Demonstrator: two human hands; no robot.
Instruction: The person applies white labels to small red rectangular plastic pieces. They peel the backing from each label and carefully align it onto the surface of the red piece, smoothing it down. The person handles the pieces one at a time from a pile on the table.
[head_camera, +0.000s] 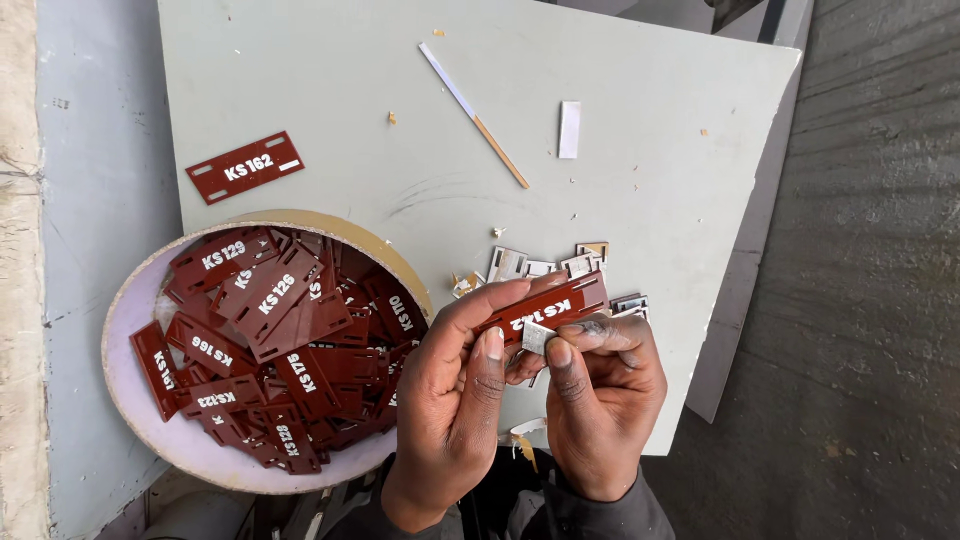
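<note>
Pale grey bench carries a round tray heaped with dark red tags. Left hand grips one tag; right hand fingers pinch a white backing scrap, peeled scraps piled beside, many tags left.

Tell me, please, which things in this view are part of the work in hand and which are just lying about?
In hand:
- dark red tag, held by left hand and right hand
- small white backing piece, pinched at the tag
- round tub of red tags
- pile of peeled scraps

Lying about:
- single red tag
- thin stick
- white strip
- pale green board
</note>
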